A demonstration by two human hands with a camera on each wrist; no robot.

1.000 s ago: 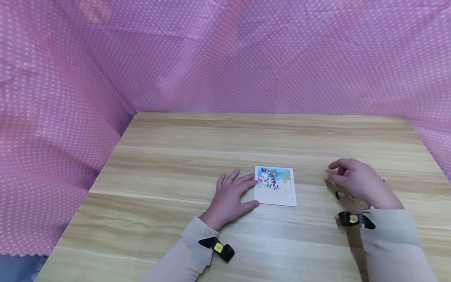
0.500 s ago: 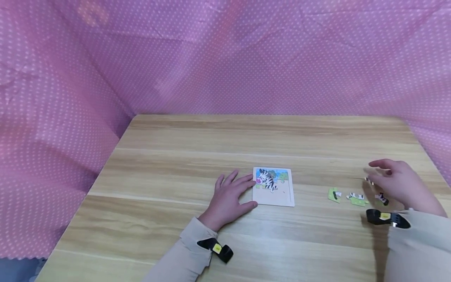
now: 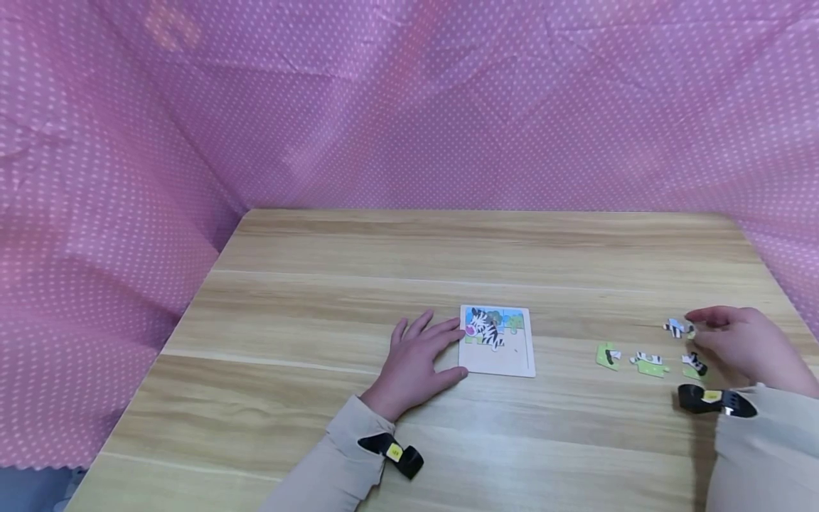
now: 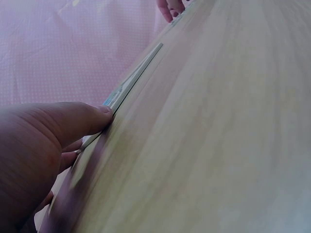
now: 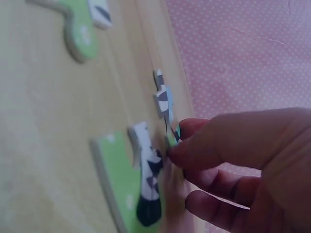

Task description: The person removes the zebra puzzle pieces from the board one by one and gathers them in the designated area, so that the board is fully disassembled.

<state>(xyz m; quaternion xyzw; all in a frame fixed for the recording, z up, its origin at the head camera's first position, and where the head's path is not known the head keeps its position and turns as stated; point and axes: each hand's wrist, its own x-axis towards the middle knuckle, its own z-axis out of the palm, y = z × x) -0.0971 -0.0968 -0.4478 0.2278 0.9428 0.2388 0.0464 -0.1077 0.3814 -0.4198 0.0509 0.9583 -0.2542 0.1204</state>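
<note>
A square puzzle board (image 3: 498,361) with a partly filled zebra picture lies mid-table. My left hand (image 3: 416,370) rests at its left edge, fingers spread and nearly straight, thumb at the lower left corner; the left wrist view shows the thumb against the edge of the board (image 4: 133,82). At the right, my right hand (image 3: 748,345) pinches a blue, black and white piece (image 3: 675,328) between thumb and fingertips. In the right wrist view that piece (image 5: 164,102) stands tilted in the grip of the right hand (image 5: 243,160).
Three loose green pieces lie right of the board: one at left (image 3: 607,356), one in the middle (image 3: 650,365), one (image 3: 694,365) just below the right hand. A pink dotted cloth (image 3: 409,107) hangs behind the wooden table (image 3: 320,249).
My right hand has moved right, away from over the left and middle loose pieces, and now pinches the blue piece. My left hand has stayed at the board.
</note>
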